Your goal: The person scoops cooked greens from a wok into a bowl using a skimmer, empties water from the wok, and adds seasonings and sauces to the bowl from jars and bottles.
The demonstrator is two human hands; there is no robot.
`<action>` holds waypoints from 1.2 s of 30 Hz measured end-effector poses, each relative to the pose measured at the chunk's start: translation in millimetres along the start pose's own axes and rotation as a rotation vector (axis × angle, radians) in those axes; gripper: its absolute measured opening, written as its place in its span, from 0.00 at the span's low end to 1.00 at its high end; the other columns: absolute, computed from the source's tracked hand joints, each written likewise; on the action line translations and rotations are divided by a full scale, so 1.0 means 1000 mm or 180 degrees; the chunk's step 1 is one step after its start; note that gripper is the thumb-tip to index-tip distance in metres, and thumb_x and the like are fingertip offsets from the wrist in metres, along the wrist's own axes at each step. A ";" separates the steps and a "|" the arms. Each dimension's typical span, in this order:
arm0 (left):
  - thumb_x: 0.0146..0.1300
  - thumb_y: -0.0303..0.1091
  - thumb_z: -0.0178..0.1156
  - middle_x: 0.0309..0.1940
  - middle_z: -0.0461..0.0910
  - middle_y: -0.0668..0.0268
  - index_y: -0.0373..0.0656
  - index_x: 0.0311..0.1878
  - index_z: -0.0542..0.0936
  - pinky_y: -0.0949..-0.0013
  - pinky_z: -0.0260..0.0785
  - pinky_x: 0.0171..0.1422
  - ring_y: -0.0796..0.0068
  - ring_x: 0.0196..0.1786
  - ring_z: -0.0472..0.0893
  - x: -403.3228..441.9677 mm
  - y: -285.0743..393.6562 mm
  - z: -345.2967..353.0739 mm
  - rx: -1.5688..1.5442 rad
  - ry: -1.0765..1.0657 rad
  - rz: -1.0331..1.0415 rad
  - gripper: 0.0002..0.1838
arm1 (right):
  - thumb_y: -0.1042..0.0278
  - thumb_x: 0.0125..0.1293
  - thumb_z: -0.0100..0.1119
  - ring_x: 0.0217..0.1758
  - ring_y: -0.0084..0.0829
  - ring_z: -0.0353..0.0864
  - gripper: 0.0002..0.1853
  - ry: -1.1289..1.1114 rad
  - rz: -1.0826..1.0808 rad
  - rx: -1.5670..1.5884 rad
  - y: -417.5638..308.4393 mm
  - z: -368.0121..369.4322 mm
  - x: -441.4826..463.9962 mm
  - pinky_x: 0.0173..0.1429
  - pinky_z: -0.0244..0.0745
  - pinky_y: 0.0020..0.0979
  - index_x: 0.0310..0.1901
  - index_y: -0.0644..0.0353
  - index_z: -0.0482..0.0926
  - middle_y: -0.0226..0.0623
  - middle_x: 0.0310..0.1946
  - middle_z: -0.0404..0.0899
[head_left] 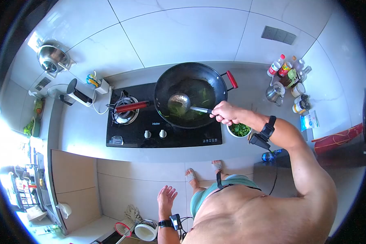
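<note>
So the right hand (225, 113) has its fingers wrapped round the handle of a skimmer (179, 101), and the skimmer's head is down in the wok (166, 79), near the middle, with some greens (205, 95) in there too. Wok's on the right side of the stove (136, 141). Left hand (166, 198) just hangs over the floor (138, 173), fingers loosely spread. Bowl (230, 131) of chopped leaves (240, 130) sits on the tabletop (81, 140), right by the stove.

View: head, single | Position: worn on the person's head, above the torso (248, 211) | Facing: forward and steeply down, across counter (81, 134) to tiled wall (183, 36) | Range: near; wok (165, 83) just above centre, feet (190, 175) lower | Lens: wide, straight lines bowed, corners dark
</note>
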State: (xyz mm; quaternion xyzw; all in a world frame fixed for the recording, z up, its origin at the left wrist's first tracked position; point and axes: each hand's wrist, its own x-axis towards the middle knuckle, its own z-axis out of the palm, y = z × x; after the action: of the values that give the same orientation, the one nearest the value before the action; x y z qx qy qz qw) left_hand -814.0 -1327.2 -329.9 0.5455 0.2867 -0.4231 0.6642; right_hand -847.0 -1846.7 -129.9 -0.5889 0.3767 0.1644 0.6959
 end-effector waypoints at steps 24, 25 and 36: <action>0.76 0.40 0.50 0.56 0.74 0.53 0.37 0.70 0.65 0.44 0.75 0.61 0.48 0.57 0.78 0.016 0.014 0.006 0.0045 -0.0165 -0.0006 0.26 | 0.65 0.67 0.51 0.38 0.60 0.83 0.13 0.1905 -0.1609 -0.3577 0.004 -0.100 -0.014 0.46 0.76 0.54 0.38 0.68 0.78 0.60 0.33 0.82; 0.75 0.40 0.50 0.56 0.74 0.54 0.36 0.70 0.65 0.44 0.75 0.61 0.49 0.57 0.78 0.014 0.014 0.005 0.0048 -0.0150 -0.0007 0.26 | 0.65 0.67 0.51 0.34 0.56 0.83 0.13 0.1666 -0.1588 -0.3561 0.006 -0.102 -0.017 0.42 0.76 0.52 0.38 0.68 0.79 0.57 0.31 0.82; 0.74 0.38 0.51 0.51 0.76 0.57 0.39 0.64 0.68 0.46 0.75 0.59 0.52 0.54 0.78 0.019 0.016 0.004 -0.0074 -0.0241 -0.0002 0.20 | 0.66 0.74 0.51 0.11 0.14 0.57 0.12 -0.0531 0.0495 -0.0031 -0.003 -0.056 -0.044 0.13 0.50 0.23 0.46 0.66 0.78 0.23 0.17 0.66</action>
State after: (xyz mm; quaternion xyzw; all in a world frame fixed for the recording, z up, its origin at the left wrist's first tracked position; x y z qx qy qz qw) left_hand -791.7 -1335.2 -337.2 0.5212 0.2665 -0.4403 0.6808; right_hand -892.9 -1890.4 -97.2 -0.5455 0.3611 0.2682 0.7071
